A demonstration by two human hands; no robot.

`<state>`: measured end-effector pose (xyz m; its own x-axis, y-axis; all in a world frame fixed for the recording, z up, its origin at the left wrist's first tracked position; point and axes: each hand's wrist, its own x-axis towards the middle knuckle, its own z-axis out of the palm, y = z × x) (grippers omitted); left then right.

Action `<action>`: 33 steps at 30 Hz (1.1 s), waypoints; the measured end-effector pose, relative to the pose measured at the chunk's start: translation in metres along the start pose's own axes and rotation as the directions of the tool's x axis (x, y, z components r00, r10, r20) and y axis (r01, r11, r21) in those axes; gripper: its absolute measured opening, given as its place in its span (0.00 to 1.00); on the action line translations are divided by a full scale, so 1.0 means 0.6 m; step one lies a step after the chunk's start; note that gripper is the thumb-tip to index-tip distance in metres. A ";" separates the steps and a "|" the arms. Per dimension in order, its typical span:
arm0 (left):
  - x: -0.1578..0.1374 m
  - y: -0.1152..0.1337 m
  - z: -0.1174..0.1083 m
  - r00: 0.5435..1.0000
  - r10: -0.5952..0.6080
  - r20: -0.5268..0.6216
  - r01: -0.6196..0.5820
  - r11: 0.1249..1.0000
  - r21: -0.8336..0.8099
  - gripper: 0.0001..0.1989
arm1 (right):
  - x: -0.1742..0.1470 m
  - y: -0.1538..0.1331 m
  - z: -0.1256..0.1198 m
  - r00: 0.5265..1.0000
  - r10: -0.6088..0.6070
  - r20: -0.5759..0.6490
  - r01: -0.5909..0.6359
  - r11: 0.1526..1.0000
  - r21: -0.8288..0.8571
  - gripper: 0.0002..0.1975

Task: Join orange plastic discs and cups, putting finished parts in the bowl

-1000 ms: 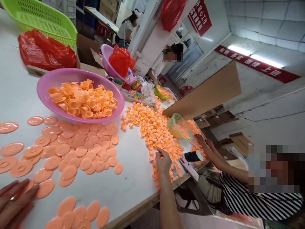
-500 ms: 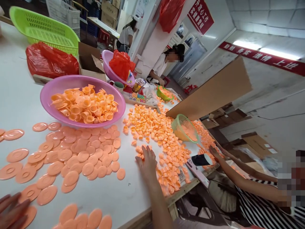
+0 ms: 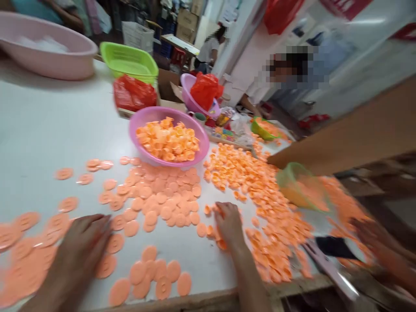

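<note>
My left hand (image 3: 86, 240) lies palm down, slightly blurred, its fingers stretched out over flat orange toy saucers (image 3: 115, 243). It appears to hold nothing. My right hand (image 3: 229, 223) rests on the white table, fingers bent loosely over a few small orange toy cups (image 3: 210, 231); its palm side is hidden. A big heap of similar cups (image 3: 266, 203) spreads to its right. Between the hands, many saucers (image 3: 165, 199) lie overlapping, and a smaller group of saucers (image 3: 159, 273) is near the front edge. More saucers (image 3: 26, 260) lie to the left of my left hand.
A purple basin (image 3: 136, 138) full of cups stands behind the saucers. Behind it are a red plastic bag (image 3: 134, 93), a green basket (image 3: 130, 65) and a pink tub (image 3: 65, 65). On the right are a green strainer (image 3: 289, 182), a cardboard panel (image 3: 351, 117) and a co-worker's hands (image 3: 373, 234).
The view has swung left. My left hand has come further in over the saucers. My right hand has drawn a few cups away from the heap, toward the saucers.
</note>
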<state>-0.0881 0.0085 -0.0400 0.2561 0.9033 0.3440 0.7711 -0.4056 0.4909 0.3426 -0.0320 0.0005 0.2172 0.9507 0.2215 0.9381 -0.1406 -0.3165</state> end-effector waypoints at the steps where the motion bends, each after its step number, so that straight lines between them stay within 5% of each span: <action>1: 0.004 0.005 -0.005 1.000 -0.027 0.011 0.027 0.999 0.018 0.13 | 0.003 0.004 0.007 1.000 0.010 0.009 -0.010 1.000 -0.011 0.12; 4: 0.012 0.015 -0.014 0.996 -0.083 0.016 0.082 0.995 0.049 0.13 | 0.010 0.019 0.020 0.997 0.067 -0.035 -0.067 0.998 -0.002 0.12; 7: 0.014 0.021 -0.017 0.988 -0.146 0.053 0.143 0.988 0.065 0.13 | 0.012 0.011 0.011 0.952 0.278 -0.129 -0.256 0.953 0.160 0.19; 9: 0.016 0.028 -0.017 0.981 -0.174 0.091 0.169 0.984 0.055 0.12 | 0.012 -0.022 0.001 0.890 0.443 -0.106 -0.377 0.846 0.377 0.21; 11: 0.020 0.036 -0.016 0.971 -0.198 0.136 0.195 0.980 0.036 0.11 | 0.014 -0.078 0.000 0.881 0.473 0.024 -0.403 0.722 0.563 0.20; 15: 0.036 0.045 -0.021 0.947 -0.234 0.222 0.238 0.971 0.006 0.09 | 0.021 -0.230 0.033 0.940 0.161 0.301 -0.330 0.650 0.685 0.10; 21: 0.039 0.020 -0.039 0.940 -0.271 0.208 0.275 0.961 0.009 0.09 | 0.030 -0.397 0.106 0.892 -0.185 0.411 -0.153 0.734 0.662 0.06; 27: 0.037 0.007 -0.033 0.934 -0.255 0.249 0.273 0.961 -0.039 0.06 | 0.044 -0.452 0.156 0.870 -0.223 0.440 -0.027 0.870 0.493 0.09; 33: 0.054 0.016 -0.051 0.906 -0.301 0.298 0.356 0.922 -0.150 0.08 | 0.048 -0.464 0.165 0.853 -0.221 0.472 -0.012 0.897 0.443 0.10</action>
<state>-0.0904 0.0297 0.0003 0.1741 0.9819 -0.0750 0.7148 -0.0736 0.6955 0.0609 0.0619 0.0038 -0.1496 0.9729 -0.1763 0.7192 -0.0153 -0.6947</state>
